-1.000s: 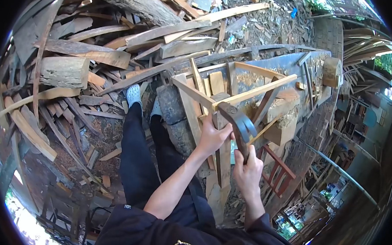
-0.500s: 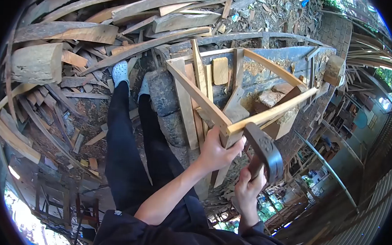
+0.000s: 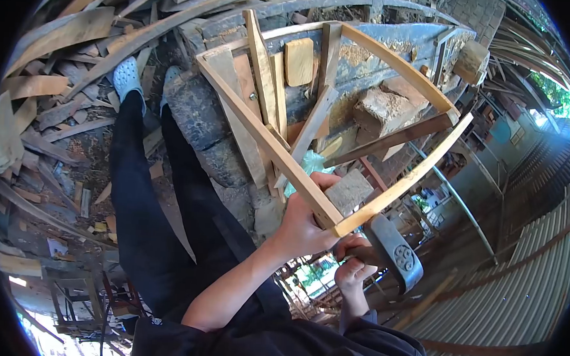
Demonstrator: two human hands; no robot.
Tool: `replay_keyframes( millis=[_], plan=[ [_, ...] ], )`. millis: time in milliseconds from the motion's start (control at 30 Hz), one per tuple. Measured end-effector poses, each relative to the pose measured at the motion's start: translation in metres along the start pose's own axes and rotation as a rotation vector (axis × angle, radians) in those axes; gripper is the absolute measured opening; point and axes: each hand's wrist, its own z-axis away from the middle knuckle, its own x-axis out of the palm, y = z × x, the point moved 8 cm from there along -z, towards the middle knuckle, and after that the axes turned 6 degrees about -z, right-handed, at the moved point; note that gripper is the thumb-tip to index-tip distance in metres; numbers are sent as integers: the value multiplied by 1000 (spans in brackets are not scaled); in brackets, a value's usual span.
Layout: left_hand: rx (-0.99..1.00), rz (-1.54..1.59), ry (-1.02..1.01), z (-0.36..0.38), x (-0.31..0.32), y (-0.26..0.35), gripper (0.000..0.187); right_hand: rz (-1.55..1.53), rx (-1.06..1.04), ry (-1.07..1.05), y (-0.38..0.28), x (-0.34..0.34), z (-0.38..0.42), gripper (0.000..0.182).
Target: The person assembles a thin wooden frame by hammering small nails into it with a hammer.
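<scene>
My left hand is closed around the near corner of a wooden frame made of thin battens, its fingers wrapped beneath the joint. A lighter batten runs from that corner toward the upper right. The frame's near corner is held up, with a short wood block inside it. My right hand grips the wooden handle of a hammer. Its heavy dark head, with a raised round pattern on one face, is right beside the frame's corner, overlapping the lighter batten's lower edge.
A long weathered timber bench lies beyond the frame, bearing a rough wood chunk and a small yellowish block. Wood scraps litter the ground around my shoes. Corrugated metal sheeting stands at the right.
The view has shifted. The frame's near corner has come closer to my body, and the lighter batten's far end now juts past the frame's far corner. The hammer head has moved lower.
</scene>
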Motion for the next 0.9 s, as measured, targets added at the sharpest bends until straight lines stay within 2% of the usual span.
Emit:
replay_keyframes(
  millis=[33, 133, 167, 200, 267, 300, 400, 467, 500, 533, 633, 733, 800, 867, 900],
  plan=[
    [2, -8, -3, 0, -1, 1, 42, 91, 39, 13, 2, -4, 4, 69],
    [24, -7, -42, 1, 3, 0, 39, 68, 87, 34, 13, -13, 16, 74],
    [-38, 91, -17, 2, 3, -4, 40, 124, -3, 52, 10, -15, 10, 76],
    [-47, 100, -19, 3, 3, -5, 40, 133, 5, 55, 10, -12, 11, 76],
    [-49, 127, -42, 4, 4, -7, 41, -98, -207, 261, -14, -19, 9, 72],
    [32, 47, -58, 1, 2, 0, 42, -112, -245, 272, -30, -18, 5, 69],
    [-42, 128, -61, 1, 1, 0, 38, -205, -402, 383, -47, -15, 9, 71],
    [-90, 172, -85, 3, 2, -1, 38, 268, 211, -168, -9, 1, 13, 81],
    [-130, 203, -103, 4, 4, -4, 38, 245, 166, 144, -5, -1, 25, 84],
    [-134, 206, -103, 6, 5, -3, 38, 180, 174, 107, -9, -7, 25, 79],
    [-43, 141, -65, 4, 4, 0, 33, 120, 155, 233, -13, -15, 37, 76],
    [-7, 58, -57, 3, 4, 4, 28, 118, 88, 158, -15, -15, 41, 75],
    [-2, 64, -77, 2, 2, 3, 29, 108, 2, 199, -24, -15, 29, 72],
    [-12, 75, -98, 5, 4, 1, 31, -34, -128, 274, -40, -17, 27, 66],
    [-79, 146, -71, 6, 5, -3, 33, -92, -205, 355, -54, -16, 22, 65]
  ],
)
